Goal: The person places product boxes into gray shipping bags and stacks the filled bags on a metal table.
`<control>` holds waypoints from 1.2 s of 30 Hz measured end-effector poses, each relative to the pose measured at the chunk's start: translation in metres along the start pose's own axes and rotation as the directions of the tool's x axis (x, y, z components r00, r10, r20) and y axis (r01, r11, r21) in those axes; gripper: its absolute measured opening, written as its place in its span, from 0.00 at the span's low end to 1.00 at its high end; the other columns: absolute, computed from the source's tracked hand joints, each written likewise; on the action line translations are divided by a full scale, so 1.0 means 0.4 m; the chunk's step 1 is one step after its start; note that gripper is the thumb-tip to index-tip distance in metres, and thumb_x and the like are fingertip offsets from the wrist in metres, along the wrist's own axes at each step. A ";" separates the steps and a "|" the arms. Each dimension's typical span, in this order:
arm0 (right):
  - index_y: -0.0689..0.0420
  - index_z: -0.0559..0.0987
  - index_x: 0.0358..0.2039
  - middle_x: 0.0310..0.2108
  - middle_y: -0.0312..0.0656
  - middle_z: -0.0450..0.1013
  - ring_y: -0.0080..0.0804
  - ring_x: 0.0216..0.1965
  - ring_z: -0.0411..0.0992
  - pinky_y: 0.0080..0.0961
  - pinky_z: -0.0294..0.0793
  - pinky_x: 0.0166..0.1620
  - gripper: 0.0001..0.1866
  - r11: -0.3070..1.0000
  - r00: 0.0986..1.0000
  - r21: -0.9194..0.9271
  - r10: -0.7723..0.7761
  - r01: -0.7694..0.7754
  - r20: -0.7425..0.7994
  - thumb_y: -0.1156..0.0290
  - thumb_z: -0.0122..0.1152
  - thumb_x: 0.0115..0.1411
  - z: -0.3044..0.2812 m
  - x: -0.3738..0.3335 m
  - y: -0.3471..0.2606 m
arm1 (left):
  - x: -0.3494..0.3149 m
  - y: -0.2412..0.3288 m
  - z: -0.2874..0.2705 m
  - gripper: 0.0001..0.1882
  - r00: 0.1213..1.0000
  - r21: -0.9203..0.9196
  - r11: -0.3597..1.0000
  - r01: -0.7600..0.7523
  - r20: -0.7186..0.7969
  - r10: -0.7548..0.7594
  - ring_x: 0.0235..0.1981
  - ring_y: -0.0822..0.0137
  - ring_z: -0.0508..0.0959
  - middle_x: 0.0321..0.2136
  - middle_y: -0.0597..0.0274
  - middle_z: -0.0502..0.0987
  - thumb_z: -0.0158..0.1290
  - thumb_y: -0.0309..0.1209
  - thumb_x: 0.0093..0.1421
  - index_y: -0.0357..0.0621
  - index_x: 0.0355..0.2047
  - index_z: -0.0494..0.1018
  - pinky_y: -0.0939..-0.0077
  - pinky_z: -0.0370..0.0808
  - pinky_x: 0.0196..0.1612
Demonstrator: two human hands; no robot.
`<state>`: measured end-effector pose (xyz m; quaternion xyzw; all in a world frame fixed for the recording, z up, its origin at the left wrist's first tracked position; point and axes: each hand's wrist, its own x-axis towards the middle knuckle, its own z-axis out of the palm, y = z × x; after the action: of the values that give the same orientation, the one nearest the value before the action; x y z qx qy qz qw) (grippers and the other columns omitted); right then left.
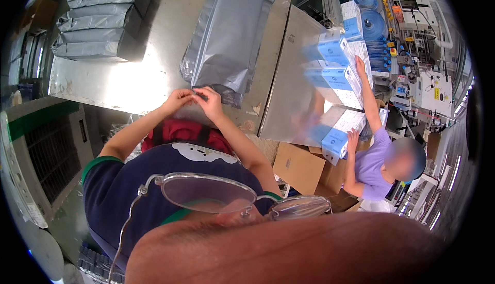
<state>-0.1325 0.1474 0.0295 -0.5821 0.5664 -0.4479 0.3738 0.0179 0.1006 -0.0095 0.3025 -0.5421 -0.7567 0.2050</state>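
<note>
Grey plastic bags: found lying flat on the metal counter, close to its near edge. Noted left hand and right hand meeting at their near end, with fingers narrowed; cannot tell whether holding anything. Logged grey parcels along counter's left edge.

- From my end I see a navy short-sleeved shirt on the wearer.
- Green bands edge its sleeves, and a green collar shows at the neck.
- I make out a white, cloud-shaped print with small dark marks on the chest.
- Thin-framed, silvery glasses.
- Left hand and right hand: both bare.
</note>
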 end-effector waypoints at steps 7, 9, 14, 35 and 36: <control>0.59 0.71 0.27 0.21 0.38 0.67 0.27 0.23 0.65 0.19 0.64 0.30 0.05 0.946 0.909 -0.056 0.289 -0.319 -0.301 0.75 0.51 0.48 -0.156 -0.266 0.060 | -0.061 -0.044 -0.019 0.05 0.981 0.178 0.973 0.147 -0.152 -0.121 0.25 0.73 0.69 0.22 0.65 0.71 0.43 0.25 0.50 0.38 0.26 0.68 0.81 0.65 0.30; 0.57 0.69 0.33 0.29 0.46 0.68 0.43 0.29 0.66 0.31 0.65 0.33 0.09 0.593 0.604 -0.739 0.729 -0.320 0.323 0.75 0.43 0.49 -0.275 -0.489 0.073 | -0.083 0.015 -0.033 0.06 0.960 0.563 0.791 0.239 -0.260 -0.106 0.31 0.69 0.70 0.27 0.61 0.72 0.45 0.25 0.47 0.39 0.27 0.68 0.76 0.65 0.35; 0.54 0.60 0.46 0.35 0.44 0.64 0.38 0.34 0.65 0.33 0.64 0.33 0.23 0.444 0.672 -0.896 0.667 -0.009 0.324 0.72 0.44 0.46 -0.352 -0.393 0.027 | 0.004 0.175 -0.058 0.11 0.738 0.862 -0.346 -0.371 0.499 0.454 0.46 0.63 0.61 0.40 0.57 0.66 0.46 0.28 0.41 0.42 0.28 0.69 0.62 0.54 0.50; 0.60 0.66 0.38 0.23 0.52 0.69 0.47 0.27 0.68 0.36 0.65 0.30 0.16 0.532 0.925 -0.764 0.299 -0.364 -0.233 0.69 0.39 0.49 -0.300 0.277 0.151 | 0.376 0.075 -0.070 0.21 0.650 0.553 0.764 0.334 -0.722 0.239 0.27 0.51 0.70 0.23 0.48 0.71 0.41 0.44 0.53 0.35 0.26 0.69 0.68 0.66 0.30; 0.61 0.63 0.41 0.24 0.53 0.68 0.48 0.28 0.68 0.36 0.65 0.31 0.18 0.542 0.934 -0.774 0.307 -0.328 -0.181 0.71 0.40 0.48 -0.291 0.279 0.128 | 0.363 0.073 -0.079 0.21 0.667 0.572 0.798 0.193 -0.673 0.321 0.31 0.52 0.69 0.29 0.48 0.70 0.40 0.46 0.52 0.37 0.32 0.66 0.69 0.65 0.34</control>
<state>-0.2638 0.0408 0.0293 -0.5691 0.8054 -0.0816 0.1443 -0.0675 -0.0238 -0.0236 0.6112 -0.6314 -0.3462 0.3286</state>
